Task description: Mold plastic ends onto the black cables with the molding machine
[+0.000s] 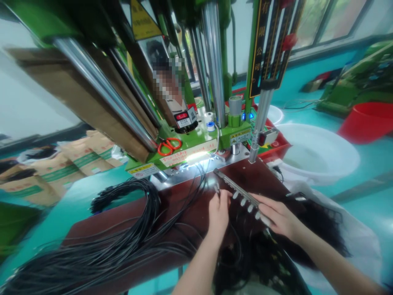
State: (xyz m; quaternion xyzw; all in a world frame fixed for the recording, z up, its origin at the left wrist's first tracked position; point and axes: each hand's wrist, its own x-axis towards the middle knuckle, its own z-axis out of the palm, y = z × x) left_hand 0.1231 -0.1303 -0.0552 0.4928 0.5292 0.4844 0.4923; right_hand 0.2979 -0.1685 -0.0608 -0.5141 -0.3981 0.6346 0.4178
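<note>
My right hand (pixel 276 215) is closed around the near end of a long metal bar (pixel 239 189). Several pale tabs (pixel 243 202) stick out along the bar's left side. Close to the bar's middle, my left hand (pixel 219 209) pinches something small and dark that I cannot make out. Just beyond my hands stands a green press machine (pixel 190 149), with thin black cables (pixel 199 176) running from its lit lower opening. A thick bundle of black cables (pixel 123 233) lies on the brown table (pixel 172 200) to the left of my hands.
Orange-handled scissors (pixel 169 146) rest on the press ledge. A white tub (pixel 319 151) and a red bucket (pixel 368 123) stand on the right. Black strands (pixel 319 221) lie on a white sack (pixel 362 241). Paper sacks (pixel 64 168) stand at left.
</note>
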